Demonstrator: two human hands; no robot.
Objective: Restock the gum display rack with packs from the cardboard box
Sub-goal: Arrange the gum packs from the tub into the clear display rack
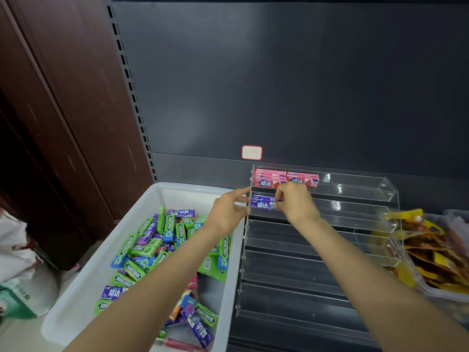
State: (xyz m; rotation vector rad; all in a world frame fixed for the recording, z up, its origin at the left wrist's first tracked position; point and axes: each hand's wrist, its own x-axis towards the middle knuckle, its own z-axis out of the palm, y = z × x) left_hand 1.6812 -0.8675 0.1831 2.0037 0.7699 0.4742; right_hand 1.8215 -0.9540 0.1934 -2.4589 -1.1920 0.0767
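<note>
Purple pack (262, 203) at rack's (317, 250) second tier, left end; right hand (295, 203) pinches it, fingers curled. Left hand (229, 212) spread wide, fingertips touching rack's left edge. Both arms outstretched.

Dim, even indoor light; soft pale glow on dark back panel (279, 85) at frame centre. Small glints along clear rack (355, 199) edges, right of centre. Wide-angle bending of straight lines toward left edge. Lower corners soft, slightly blurred. Shadows faint.
</note>
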